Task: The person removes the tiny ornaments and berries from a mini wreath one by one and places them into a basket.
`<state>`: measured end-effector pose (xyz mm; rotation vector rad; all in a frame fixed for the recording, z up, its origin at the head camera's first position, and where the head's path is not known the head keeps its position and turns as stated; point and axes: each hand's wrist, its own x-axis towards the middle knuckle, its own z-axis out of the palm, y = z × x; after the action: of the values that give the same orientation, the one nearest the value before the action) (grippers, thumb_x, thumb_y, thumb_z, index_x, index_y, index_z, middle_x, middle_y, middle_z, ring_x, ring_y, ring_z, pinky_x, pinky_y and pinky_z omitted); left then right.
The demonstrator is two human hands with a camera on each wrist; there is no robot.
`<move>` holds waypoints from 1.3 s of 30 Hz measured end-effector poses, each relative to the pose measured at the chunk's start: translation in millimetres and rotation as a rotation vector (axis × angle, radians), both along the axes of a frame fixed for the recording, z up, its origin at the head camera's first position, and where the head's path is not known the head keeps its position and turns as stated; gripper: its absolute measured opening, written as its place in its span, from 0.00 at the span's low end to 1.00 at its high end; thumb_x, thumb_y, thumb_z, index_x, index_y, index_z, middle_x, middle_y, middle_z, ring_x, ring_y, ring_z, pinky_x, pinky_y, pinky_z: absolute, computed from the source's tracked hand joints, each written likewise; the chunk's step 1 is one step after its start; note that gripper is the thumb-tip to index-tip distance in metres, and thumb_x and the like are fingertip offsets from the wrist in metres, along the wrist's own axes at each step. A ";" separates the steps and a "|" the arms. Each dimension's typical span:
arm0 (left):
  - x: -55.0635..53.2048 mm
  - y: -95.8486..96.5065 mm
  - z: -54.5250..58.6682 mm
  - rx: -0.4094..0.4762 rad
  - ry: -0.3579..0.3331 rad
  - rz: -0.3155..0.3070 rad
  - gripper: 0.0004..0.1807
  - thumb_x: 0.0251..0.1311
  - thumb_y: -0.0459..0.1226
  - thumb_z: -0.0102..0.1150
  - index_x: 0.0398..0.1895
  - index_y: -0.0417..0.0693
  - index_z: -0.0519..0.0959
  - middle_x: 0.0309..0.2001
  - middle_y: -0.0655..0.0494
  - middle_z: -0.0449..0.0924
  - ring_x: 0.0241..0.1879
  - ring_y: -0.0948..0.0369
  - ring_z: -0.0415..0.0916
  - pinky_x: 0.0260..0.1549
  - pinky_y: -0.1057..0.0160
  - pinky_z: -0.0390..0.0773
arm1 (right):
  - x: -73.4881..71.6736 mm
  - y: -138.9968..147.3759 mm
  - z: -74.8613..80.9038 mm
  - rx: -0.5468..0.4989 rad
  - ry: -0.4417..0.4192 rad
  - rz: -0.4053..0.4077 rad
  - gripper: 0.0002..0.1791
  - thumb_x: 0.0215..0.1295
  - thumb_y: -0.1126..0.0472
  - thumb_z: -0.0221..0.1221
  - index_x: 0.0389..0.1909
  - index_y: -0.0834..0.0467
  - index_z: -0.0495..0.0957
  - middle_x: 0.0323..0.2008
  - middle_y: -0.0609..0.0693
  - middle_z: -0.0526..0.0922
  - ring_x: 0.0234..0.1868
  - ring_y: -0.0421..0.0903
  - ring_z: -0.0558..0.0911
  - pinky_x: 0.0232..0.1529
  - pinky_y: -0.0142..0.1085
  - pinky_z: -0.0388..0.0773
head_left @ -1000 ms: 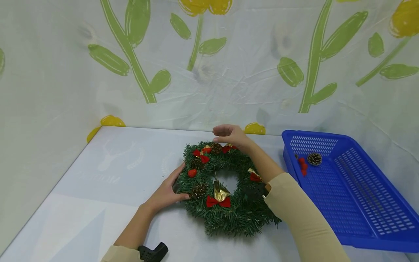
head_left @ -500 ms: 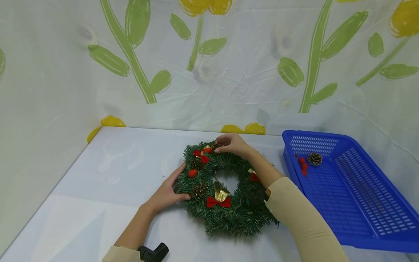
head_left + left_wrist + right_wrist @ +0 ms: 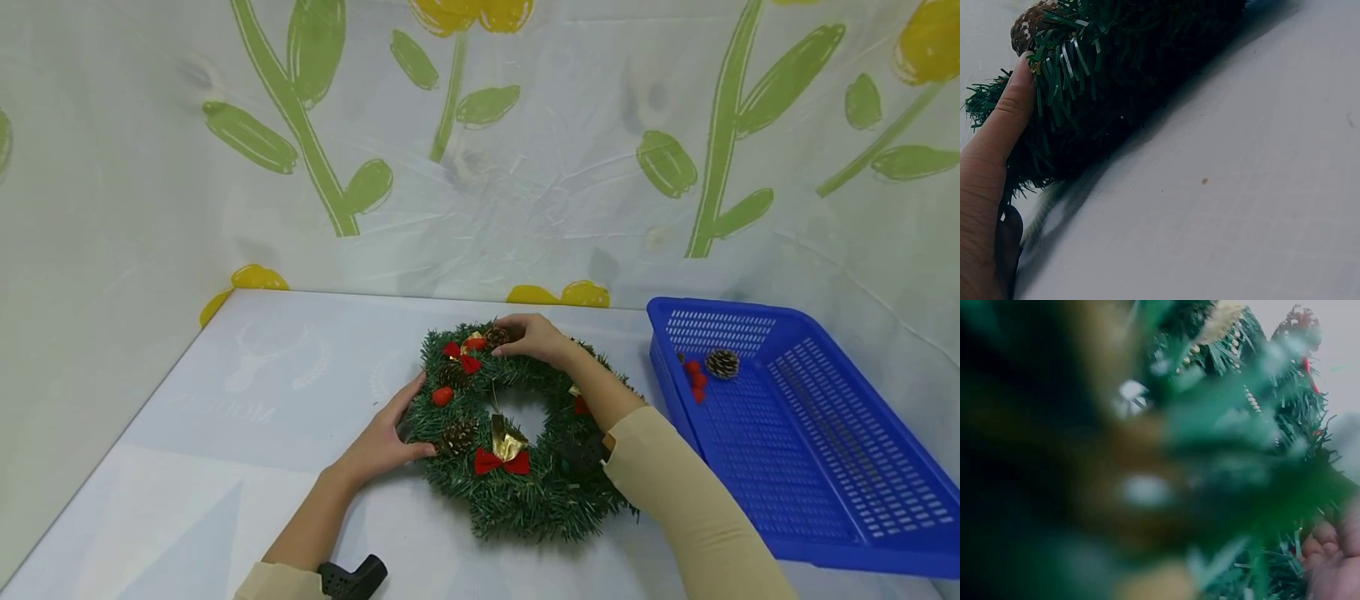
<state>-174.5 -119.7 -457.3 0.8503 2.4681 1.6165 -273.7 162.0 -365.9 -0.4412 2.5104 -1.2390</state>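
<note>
A green Christmas wreath (image 3: 536,500) lies on the table, trimmed with pine cones, red berries and red bows with gold ribbon. My left hand (image 3: 382,437) grips its left edge, thumb on top beside a pine cone (image 3: 458,435). In the left wrist view, the thumb (image 3: 1013,103) lies against the green needles and the other fingers are out of sight. At the wreath's back, my right hand (image 3: 536,340) has thumb and fingers curled around a small pine cone (image 3: 496,337), beside a red bow (image 3: 467,363). The right wrist view is mostly blurred needles, with curled fingers (image 3: 1322,544) at the lower right.
A blue plastic basket (image 3: 787,546) stands on the table at the right, holding a pine cone (image 3: 722,363) and several red berries (image 3: 696,382). White cloth walls (image 3: 525,217) with printed flowers rise behind and beside the table (image 3: 225,467).
My right hand has come down from above the wreath's back edge, and its thumb and fingers have closed in around the small pine cone. The left hand and wreath stay in place.
</note>
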 end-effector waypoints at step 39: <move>0.1 0.6 2.0 0.002 0.010 -0.009 0.56 0.48 0.52 0.69 0.76 0.55 0.46 0.75 0.46 0.44 0.72 0.43 0.43 0.65 0.38 0.53 | 3.6 10.6 -2.0 -0.316 -0.040 -0.241 0.30 0.61 0.60 0.64 0.64 0.59 0.68 0.62 0.59 0.70 0.59 0.56 0.72 0.54 0.49 0.72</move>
<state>-174.4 -119.1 -455.2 0.8713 2.4660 1.6166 -270.1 172.7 -367.9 -0.1823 2.3936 -1.7293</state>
